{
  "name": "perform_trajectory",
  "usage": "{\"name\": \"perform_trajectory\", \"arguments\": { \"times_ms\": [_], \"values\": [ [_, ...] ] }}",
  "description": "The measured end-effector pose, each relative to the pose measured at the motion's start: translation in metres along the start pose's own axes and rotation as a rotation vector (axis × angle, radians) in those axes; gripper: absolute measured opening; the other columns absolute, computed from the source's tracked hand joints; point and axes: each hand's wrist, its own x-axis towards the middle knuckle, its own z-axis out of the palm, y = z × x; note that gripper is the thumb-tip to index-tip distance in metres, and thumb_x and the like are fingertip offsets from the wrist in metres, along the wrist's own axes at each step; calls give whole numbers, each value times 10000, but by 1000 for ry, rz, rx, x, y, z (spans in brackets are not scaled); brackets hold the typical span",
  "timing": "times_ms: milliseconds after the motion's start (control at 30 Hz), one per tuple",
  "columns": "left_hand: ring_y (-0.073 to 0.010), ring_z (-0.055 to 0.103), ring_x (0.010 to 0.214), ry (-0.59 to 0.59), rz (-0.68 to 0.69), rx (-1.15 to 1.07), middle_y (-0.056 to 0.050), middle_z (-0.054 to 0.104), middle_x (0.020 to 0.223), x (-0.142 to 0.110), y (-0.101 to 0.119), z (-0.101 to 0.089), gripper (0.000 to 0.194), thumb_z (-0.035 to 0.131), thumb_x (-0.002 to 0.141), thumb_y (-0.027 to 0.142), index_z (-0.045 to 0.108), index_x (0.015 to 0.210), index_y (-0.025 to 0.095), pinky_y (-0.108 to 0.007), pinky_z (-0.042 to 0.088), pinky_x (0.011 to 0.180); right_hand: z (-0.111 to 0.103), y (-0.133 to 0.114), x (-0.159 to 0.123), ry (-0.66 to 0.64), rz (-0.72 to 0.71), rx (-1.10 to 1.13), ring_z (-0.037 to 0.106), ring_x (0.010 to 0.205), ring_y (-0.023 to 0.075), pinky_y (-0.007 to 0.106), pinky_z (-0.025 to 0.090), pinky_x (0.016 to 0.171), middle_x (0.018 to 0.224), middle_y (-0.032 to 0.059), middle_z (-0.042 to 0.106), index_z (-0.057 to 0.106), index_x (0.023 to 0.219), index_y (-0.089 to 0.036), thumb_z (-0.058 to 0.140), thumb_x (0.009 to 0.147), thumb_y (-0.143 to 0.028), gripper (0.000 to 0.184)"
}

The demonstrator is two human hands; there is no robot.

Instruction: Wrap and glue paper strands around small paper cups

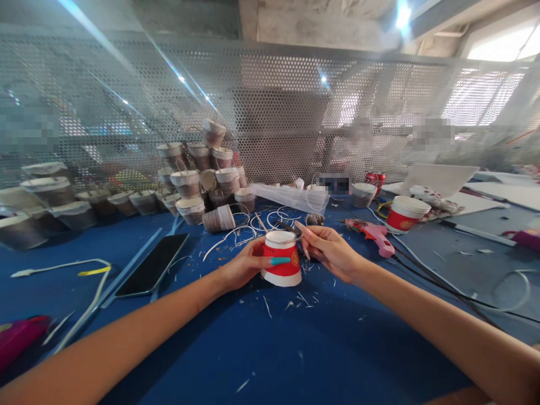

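A red and white paper cup [280,273] is upside down in front of me, its narrow end facing up. My left hand [248,263] grips it from the left, with the thumb across the red band. On the other side, my right hand [327,247] pinches a dark pointed tool [287,226], possibly small scissors, whose tip reaches over the far edge of the cup. Part of the tool is hidden by the fingers. White cord [253,228] lies in loose loops behind the cup, and small white scraps [301,298] are scattered around it.
Twine-wrapped cups [189,183] with handles are stacked at back left. A phone [152,264] lies left. To the right are a pink glue gun [375,232] with its cable, stacked paper cups [404,216] and red cans [374,180]. A perforated metal screen [278,112] stands behind.
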Motion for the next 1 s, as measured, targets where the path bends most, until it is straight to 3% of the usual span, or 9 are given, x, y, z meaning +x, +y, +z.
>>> {"name": "perform_trajectory", "arguments": {
  "times_ms": [333,700,1000],
  "values": [
    [-235,625,869,-32,-9,-1,-104,677,931,0,1,1,493,737,561,196,589,1027,131,-376,425,837,3,6,3,18,-19,-8,226,437,56,251,144,449,458,-71,347,472,566,-179,573,733,-519,392],
    [-232,623,889,-65,-20,14,-102,669,970,0,2,0,541,748,561,207,577,1071,148,-370,426,850,6,10,4,33,-49,-32,297,468,68,245,215,467,506,-49,421,464,564,-187,570,726,-536,400],
    [-240,614,921,-79,-61,0,-115,661,1004,0,1,-3,527,734,561,209,592,1065,146,-380,406,882,8,11,4,88,-54,-55,264,452,61,248,175,455,477,-57,392,443,544,-184,572,717,-548,423]
  ]
}}
